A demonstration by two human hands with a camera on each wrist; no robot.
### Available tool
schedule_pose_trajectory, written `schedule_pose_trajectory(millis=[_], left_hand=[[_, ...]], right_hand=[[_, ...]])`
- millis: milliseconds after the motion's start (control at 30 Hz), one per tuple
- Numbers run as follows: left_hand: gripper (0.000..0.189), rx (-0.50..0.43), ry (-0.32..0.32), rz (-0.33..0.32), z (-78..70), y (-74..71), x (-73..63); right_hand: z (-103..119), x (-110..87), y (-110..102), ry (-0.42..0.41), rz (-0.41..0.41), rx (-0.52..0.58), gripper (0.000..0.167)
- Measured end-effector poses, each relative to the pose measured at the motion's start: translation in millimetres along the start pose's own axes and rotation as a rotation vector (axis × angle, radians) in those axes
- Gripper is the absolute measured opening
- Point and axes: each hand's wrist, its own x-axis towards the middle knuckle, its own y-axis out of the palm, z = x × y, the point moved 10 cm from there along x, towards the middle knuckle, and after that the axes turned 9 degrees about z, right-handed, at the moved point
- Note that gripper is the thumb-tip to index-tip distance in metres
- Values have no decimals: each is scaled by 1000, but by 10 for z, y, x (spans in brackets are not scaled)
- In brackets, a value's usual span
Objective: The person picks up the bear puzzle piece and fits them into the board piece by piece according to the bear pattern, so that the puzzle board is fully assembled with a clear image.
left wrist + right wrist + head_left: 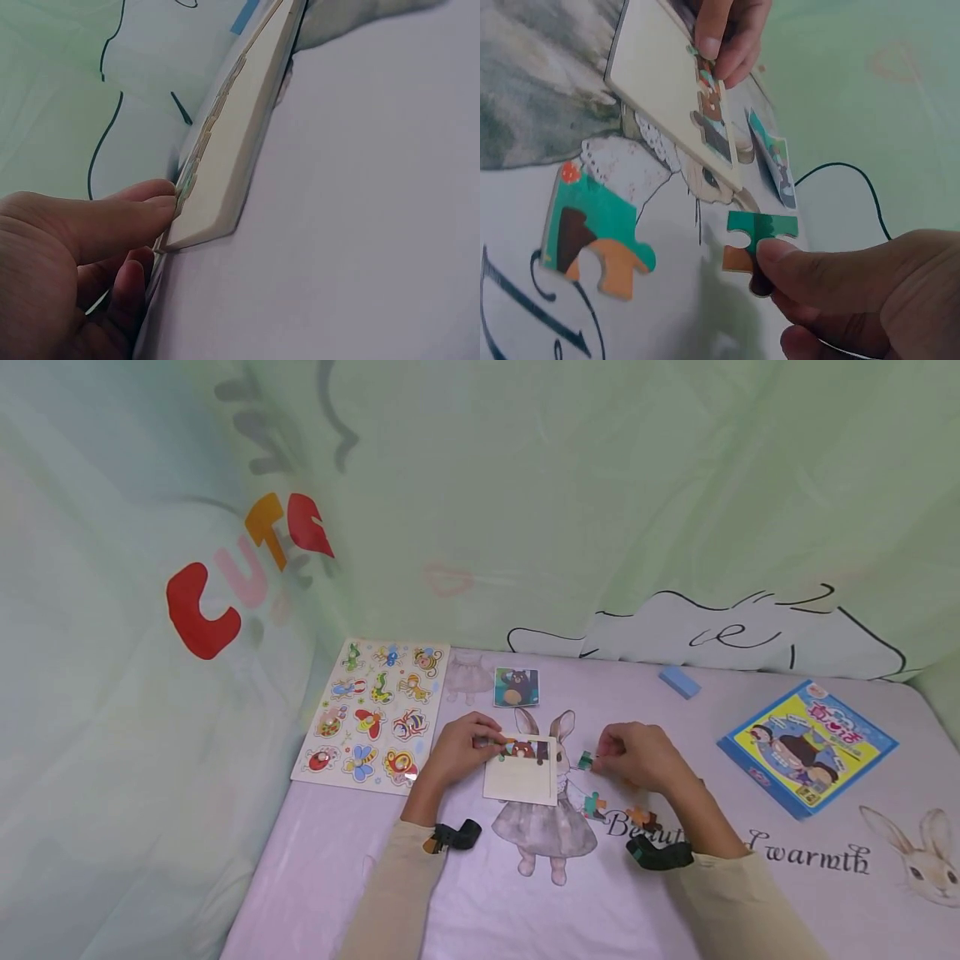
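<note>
My left hand (461, 752) grips the upper left corner of a pale wooden puzzle tray (520, 785), thumb on top and other fingers at its edge. A row of joined pieces showing a brown bear (522, 749) fills the tray's top strip; below it the bare wood shows. Right of the tray, my right hand (641, 756) pinches a green, orange and brown jigsaw piece (784, 225) between thumb and fingers, raised over the cloth. One loose piece, green with brown and orange (604, 217), lies nearby on the cloth. Orange-brown pieces (643, 817) lie below the right hand.
A bear picture card (517, 687) is behind the tray. To the left lies an insect puzzle board (367, 718). A blue block (679, 682) and a yellow-and-blue box (813, 747) are on the right. Printed cloth covers the table, with curtains behind and at left.
</note>
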Motion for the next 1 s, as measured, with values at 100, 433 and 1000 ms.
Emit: schedule_pose_trajectory(millis=[100, 433, 1000], left_hand=[[11, 4, 3, 1, -4, -3, 0], [14, 27, 36, -13, -13, -7, 15], [15, 18, 35, -24, -13, -19, 13]], right_hand=[[85, 18, -3, -37, -21, -2, 16], [349, 63, 54, -158, -86, 51, 11], [553, 207, 248, -152, -72, 206, 17]])
